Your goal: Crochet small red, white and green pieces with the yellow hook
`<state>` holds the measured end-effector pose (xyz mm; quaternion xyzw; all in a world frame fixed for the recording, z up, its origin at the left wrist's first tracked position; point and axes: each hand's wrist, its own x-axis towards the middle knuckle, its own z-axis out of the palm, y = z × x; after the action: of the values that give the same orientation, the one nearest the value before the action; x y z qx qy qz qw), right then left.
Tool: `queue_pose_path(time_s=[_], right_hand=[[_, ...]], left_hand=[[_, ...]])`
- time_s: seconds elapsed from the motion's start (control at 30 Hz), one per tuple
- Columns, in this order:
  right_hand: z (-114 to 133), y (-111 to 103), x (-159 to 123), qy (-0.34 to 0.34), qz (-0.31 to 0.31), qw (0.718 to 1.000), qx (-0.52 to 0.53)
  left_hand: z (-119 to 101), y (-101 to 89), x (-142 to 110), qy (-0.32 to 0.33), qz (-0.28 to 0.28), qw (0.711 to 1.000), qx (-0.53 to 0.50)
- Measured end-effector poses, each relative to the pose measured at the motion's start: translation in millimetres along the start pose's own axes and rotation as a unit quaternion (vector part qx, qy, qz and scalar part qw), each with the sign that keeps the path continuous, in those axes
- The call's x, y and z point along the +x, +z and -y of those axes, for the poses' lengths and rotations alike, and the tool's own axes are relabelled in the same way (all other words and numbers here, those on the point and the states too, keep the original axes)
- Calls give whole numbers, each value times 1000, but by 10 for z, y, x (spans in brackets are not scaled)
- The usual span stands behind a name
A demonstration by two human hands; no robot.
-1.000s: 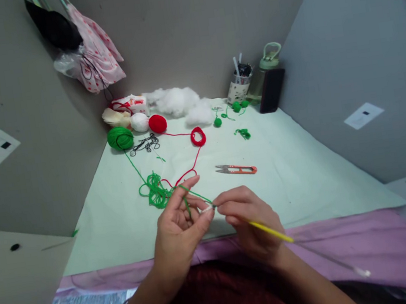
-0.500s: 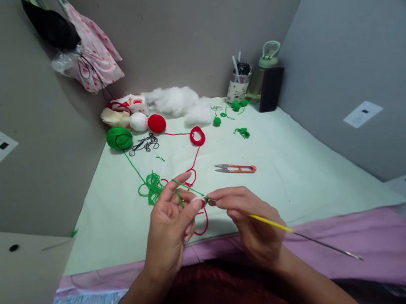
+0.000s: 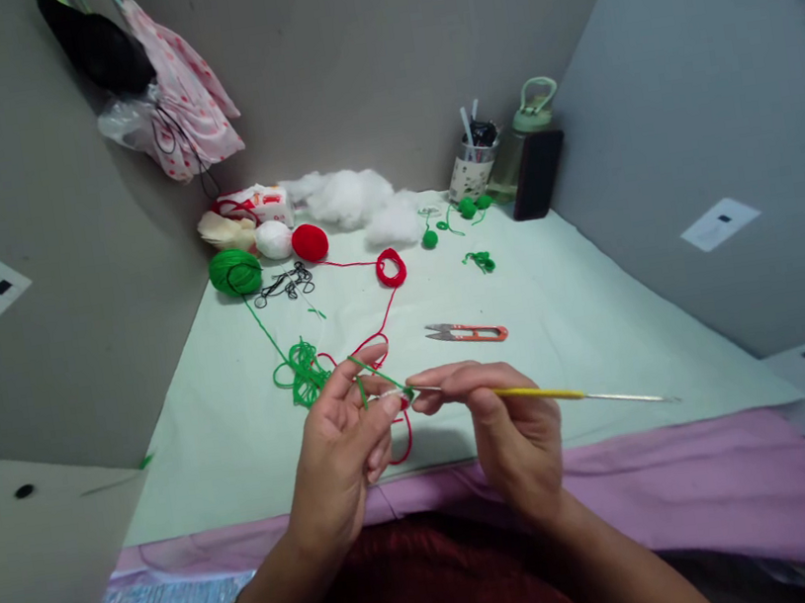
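Observation:
My left hand (image 3: 346,434) pinches a small crochet piece (image 3: 405,399) in red, white and green between thumb and fingers. Green yarn (image 3: 380,370) runs taut from the piece over my raised left index finger. My right hand (image 3: 505,422) is closed around a crochet hook (image 3: 542,392) with a yellow grip, its rear metal end pointing right. The hook's front tip meets the crochet piece, and the fingers partly hide the stitches there. A loop of red yarn (image 3: 411,440) hangs below the piece.
Orange thread snips (image 3: 467,333) lie beyond my right hand. Loose green yarn (image 3: 306,373) leads to a green ball (image 3: 235,272). Behind are a red ball (image 3: 309,243), white stuffing (image 3: 350,199), a pen cup (image 3: 472,172), a bottle (image 3: 526,139) and a phone (image 3: 539,175).
My right hand has turned the crochet hook, so its rear end has swung up from the lower right to nearly level. The left hand keeps its pinch, with barely any shift.

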<state>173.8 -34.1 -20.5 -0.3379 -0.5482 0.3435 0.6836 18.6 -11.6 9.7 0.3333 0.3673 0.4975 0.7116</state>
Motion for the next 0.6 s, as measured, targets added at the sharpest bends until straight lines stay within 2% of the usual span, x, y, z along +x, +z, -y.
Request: queue_pose_path(time_s=[0.13,0.33,0.6], right_hand=[[-35,-16,47,-2,5,1000,12],[-14,-69,64,-32,43,998,-42],[83,-110,93,-110,92,980,-140]], left_hand=[[5,0,10,0,-1,1000,0],[59,-62,9,30,10,999,22],[117,-94,-19,133,-31,980,146]])
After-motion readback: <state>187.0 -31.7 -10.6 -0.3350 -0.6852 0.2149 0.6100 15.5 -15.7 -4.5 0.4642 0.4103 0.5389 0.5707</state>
